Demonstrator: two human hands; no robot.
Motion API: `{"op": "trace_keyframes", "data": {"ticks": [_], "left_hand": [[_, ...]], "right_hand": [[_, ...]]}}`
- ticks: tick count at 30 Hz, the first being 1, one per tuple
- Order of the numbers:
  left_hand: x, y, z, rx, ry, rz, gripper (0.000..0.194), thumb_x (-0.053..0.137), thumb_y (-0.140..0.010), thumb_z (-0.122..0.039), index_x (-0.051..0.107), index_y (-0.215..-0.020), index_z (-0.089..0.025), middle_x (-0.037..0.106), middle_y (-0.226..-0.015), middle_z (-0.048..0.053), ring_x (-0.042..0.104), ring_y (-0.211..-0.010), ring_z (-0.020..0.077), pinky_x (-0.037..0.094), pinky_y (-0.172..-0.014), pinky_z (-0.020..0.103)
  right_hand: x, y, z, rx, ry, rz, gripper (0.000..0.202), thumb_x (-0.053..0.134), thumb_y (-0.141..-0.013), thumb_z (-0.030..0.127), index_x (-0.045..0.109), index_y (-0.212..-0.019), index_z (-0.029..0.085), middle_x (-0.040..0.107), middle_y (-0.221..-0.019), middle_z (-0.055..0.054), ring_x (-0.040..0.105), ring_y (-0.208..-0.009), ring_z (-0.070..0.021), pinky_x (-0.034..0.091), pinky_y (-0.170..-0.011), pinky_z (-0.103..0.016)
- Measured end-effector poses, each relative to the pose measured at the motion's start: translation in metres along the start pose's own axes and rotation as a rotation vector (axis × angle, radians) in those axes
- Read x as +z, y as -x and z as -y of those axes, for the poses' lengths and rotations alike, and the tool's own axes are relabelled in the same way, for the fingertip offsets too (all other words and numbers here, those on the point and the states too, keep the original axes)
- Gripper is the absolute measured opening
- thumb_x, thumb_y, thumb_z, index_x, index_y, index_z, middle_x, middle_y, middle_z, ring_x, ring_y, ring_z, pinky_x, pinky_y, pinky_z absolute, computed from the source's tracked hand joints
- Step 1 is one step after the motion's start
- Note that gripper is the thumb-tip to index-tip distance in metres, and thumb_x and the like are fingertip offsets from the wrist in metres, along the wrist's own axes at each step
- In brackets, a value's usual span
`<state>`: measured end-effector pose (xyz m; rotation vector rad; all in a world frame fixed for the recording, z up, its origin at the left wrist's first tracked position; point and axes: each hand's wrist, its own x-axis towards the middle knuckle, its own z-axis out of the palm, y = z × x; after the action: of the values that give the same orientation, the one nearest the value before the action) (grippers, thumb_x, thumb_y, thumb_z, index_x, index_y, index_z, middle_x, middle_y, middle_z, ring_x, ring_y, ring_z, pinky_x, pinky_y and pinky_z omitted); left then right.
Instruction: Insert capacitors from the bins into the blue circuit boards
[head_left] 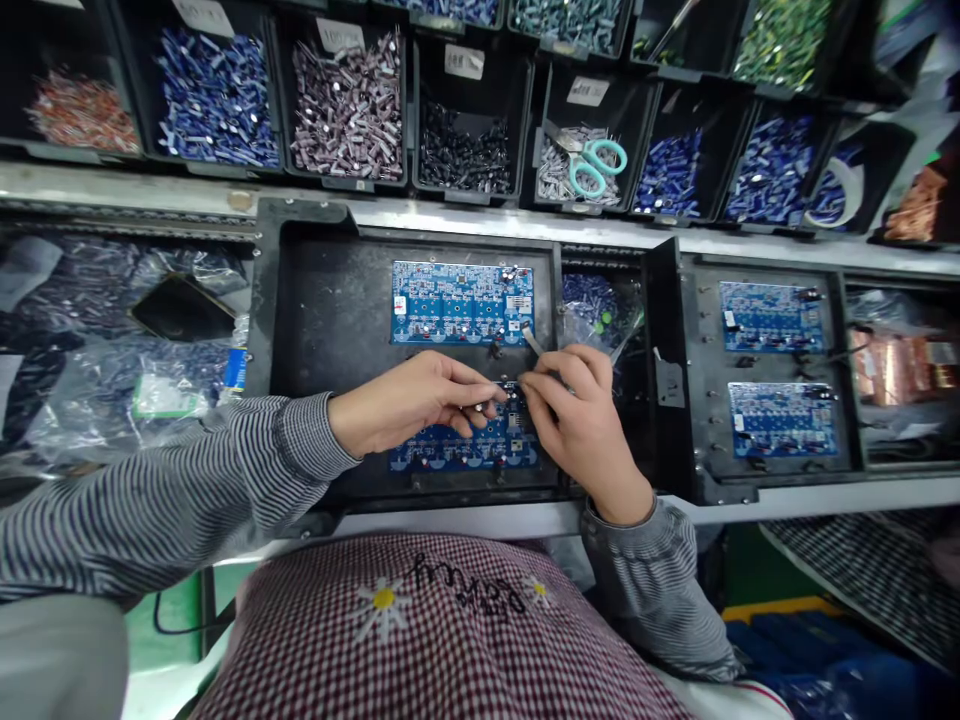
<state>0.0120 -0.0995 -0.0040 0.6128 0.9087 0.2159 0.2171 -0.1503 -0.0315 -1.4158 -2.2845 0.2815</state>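
Observation:
Two blue circuit boards lie one behind the other in a black tray; the far board (463,303) shows whole, while my hands partly cover the near board (450,450). My left hand (427,400) is closed above the near board, its fingertips pinching small electronic components (480,407) too small to make out fully. My right hand (574,410) is closed too, thumb and forefinger together at the near board's upper right corner. A thin flat metal strip, which looks like tweezers (532,340), sticks out from its fingers toward the far board. The right fingertips hide what they touch.
Black bins of sorted components (349,110) line the back, with turquoise-handled scissors (592,165) in one. A second tray (705,380) on the right holds two more blue boards. Bagged parts (112,400) lie left, and a bag of blue components (589,300) sits beside my tray.

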Motion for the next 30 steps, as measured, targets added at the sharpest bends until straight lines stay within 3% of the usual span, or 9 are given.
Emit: {"op": "trace_keyframes", "data": {"ticks": [4,9,14,22,25,30], "left_hand": [[0.004,0.003,-0.001,-0.031,0.022,-0.023,0.017,0.061,-0.084,-0.013,0.071,-0.096,-0.008,0.068,-0.089,0.009,0.061,-0.077,0.0114,0.047,-0.066,0.021],[0.005,0.004,0.002,-0.043,0.040,-0.023,0.014,0.067,-0.082,-0.020,0.071,-0.088,-0.007,0.069,-0.083,0.009,0.064,-0.075,0.0122,0.048,-0.064,0.021],[0.002,0.001,0.005,-0.027,0.065,-0.047,0.013,0.066,-0.082,-0.013,0.071,-0.091,-0.006,0.070,-0.082,0.010,0.066,-0.075,0.0131,0.050,-0.066,0.021],[0.009,0.001,0.007,-0.027,0.096,-0.002,0.021,0.060,-0.085,-0.008,0.068,-0.104,-0.009,0.072,-0.086,0.010,0.068,-0.077,0.0137,0.052,-0.068,0.021],[0.012,0.004,0.006,-0.045,0.073,-0.005,0.017,0.057,-0.086,-0.006,0.068,-0.099,-0.005,0.072,-0.087,0.011,0.069,-0.080,0.0142,0.053,-0.075,0.023],[0.007,0.010,0.007,-0.060,0.012,-0.012,0.019,0.058,-0.086,-0.009,0.064,-0.104,-0.003,0.071,-0.094,0.016,0.069,-0.089,0.0194,0.055,-0.079,0.028]], "right_hand": [[0.000,0.001,0.000,0.006,-0.018,-0.011,0.017,0.052,-0.086,0.014,0.062,-0.099,0.022,0.059,-0.100,-0.006,0.044,-0.106,-0.0232,0.043,-0.095,-0.044],[0.001,-0.001,0.002,0.022,0.053,0.016,0.012,0.051,-0.088,0.018,0.062,-0.093,0.020,0.058,-0.099,-0.007,0.044,-0.104,-0.0243,0.042,-0.093,-0.044],[0.002,0.000,0.000,0.023,0.084,0.041,0.013,0.052,-0.088,0.019,0.063,-0.094,0.021,0.061,-0.103,-0.006,0.046,-0.107,-0.0249,0.040,-0.090,-0.043],[-0.012,0.007,0.025,0.026,-0.060,-0.100,0.018,0.065,-0.081,0.019,0.064,-0.098,0.026,0.067,-0.091,0.000,0.055,-0.099,-0.0203,0.039,-0.090,-0.043],[-0.012,0.010,0.025,0.078,-0.035,-0.149,0.013,0.066,-0.078,0.018,0.066,-0.090,0.024,0.062,-0.092,-0.002,0.052,-0.101,-0.0214,0.041,-0.092,-0.043],[-0.001,0.015,0.015,0.193,0.146,-0.154,0.006,0.064,-0.077,0.019,0.068,-0.081,0.022,0.051,-0.112,-0.007,0.038,-0.115,-0.0286,0.037,-0.097,-0.049]]}}
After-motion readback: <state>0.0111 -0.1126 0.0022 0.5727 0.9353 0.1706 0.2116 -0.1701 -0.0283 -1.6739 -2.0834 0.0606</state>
